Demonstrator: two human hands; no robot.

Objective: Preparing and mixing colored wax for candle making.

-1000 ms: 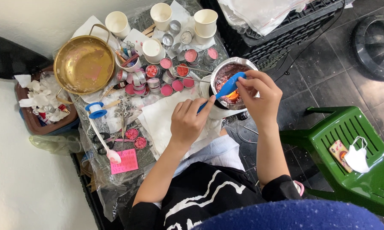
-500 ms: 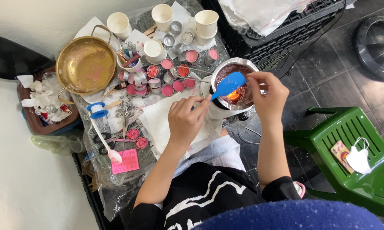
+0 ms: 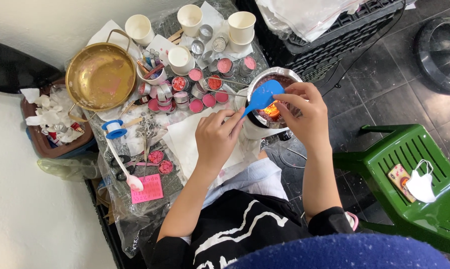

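Blue spatula (image 3: 263, 95) over the metal pot (image 3: 273, 97) at the desk (image 3: 185, 144) edge — blade above the glowing orange inside. Handle pinched in left hand (image 3: 216, 137); right hand (image 3: 307, 115) curled against the blade's far side. Small pink-filled tins (image 3: 196, 105) just beside — brass bowl (image 3: 101, 75) farther left.

Left hand (image 3: 216, 135) gripping blue spatula (image 3: 263, 96) by handle, blade hovering over rim of metal pot (image 3: 272, 79). Right hand (image 3: 304, 112) hanging above pot, fingertips near blade. Small tins of pink wax (image 3: 205, 84) crowding table just left of pot. Brass bowl (image 3: 100, 75) sitting further left. Green chair (image 3: 409, 184) standing well apart, right.
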